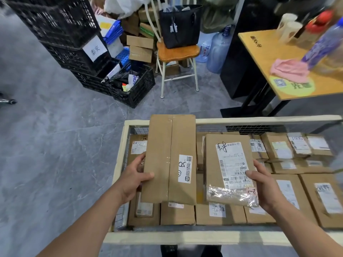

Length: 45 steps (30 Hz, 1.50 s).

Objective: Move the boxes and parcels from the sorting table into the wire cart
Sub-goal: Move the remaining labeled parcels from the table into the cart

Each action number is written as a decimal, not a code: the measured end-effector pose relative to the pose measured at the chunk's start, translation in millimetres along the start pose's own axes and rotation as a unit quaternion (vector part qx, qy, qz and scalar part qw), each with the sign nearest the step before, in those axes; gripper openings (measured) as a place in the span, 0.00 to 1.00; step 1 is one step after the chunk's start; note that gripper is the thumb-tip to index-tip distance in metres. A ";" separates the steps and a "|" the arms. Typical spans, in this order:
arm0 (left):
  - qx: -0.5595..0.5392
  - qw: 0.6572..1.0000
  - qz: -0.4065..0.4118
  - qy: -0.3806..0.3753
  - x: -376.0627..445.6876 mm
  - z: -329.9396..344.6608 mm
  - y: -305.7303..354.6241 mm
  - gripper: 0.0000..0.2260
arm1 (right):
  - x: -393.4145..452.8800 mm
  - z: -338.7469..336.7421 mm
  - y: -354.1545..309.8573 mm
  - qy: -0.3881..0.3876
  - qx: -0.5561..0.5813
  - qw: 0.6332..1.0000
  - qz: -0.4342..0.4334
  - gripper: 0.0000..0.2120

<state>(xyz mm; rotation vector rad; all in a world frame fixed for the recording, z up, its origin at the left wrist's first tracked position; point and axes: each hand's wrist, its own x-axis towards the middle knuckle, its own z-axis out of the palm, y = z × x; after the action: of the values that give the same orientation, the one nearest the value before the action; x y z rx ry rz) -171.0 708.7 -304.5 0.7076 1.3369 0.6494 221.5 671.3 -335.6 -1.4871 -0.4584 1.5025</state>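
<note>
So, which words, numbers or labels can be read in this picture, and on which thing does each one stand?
"泰安": white paper sign on the black crates.
"502B P021-06 69": shipping label, seen upside down, on the box in the right hand.
"2-2": small handwritten sticker on that box.
Label on the box in the left hand: print too small.
Labels on boxes in the cart: blurred.

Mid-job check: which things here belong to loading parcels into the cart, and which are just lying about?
Part of the job:
- long box in the left hand
- labelled box in the right hand
- wire cart and the parcels lying in it

Lying about:
- black crates
- chair with black bag
- water jug
- yellow table with pink cloth
</note>
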 end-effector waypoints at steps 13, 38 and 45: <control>0.014 0.998 0.029 -0.049 -9.8 37.9 27.6 0.33 | -46.4 -25.1 -45.1 0.038 0.015 0.997 -0.060 0.36; 0.060 0.991 0.046 -0.107 -12.2 389.0 38.0 0.33 | -81.2 -346.5 -191.9 0.116 0.089 0.981 -0.126 0.25; 0.050 0.995 0.031 -0.078 -20.4 458.0 17.2 0.34 | -56.3 -404.2 -204.8 0.098 0.079 0.989 -0.084 0.30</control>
<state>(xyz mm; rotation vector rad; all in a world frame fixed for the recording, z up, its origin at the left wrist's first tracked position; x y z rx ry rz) 280.6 665.3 -236.2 0.8667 1.2132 0.5686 654.9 588.3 -218.1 -1.4184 -0.3308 1.2191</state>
